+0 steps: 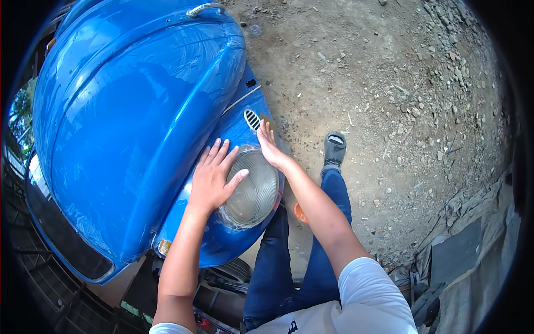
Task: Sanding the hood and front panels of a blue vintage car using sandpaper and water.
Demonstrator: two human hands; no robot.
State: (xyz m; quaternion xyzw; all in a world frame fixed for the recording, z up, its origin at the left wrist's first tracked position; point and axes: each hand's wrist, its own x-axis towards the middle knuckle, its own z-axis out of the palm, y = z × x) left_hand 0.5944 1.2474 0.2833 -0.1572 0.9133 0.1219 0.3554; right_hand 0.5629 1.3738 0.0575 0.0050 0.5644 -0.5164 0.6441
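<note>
A round headlight (253,192) with ribbed glass sits in the blue front fender (208,239) of a car. My left hand (212,177) lies with fingers spread on the fender beside the headlight, its thumb reaching over the glass. At the headlight's far right edge is my right hand (269,146), fingers stretched out and turned on its side; whether its edge touches the rim I cannot tell. Just beyond its fingertips is a small oval grille (252,119) with dark slots. Both hands hold nothing.
The blue hood (139,111), partly covered in clear plastic film, rises at the left. A tyre (231,270) shows under the fender. Dirt ground (384,111) with stones spreads right, and crumpled grey sheeting (478,250) lies lower right. An orange object (300,212) is near my legs.
</note>
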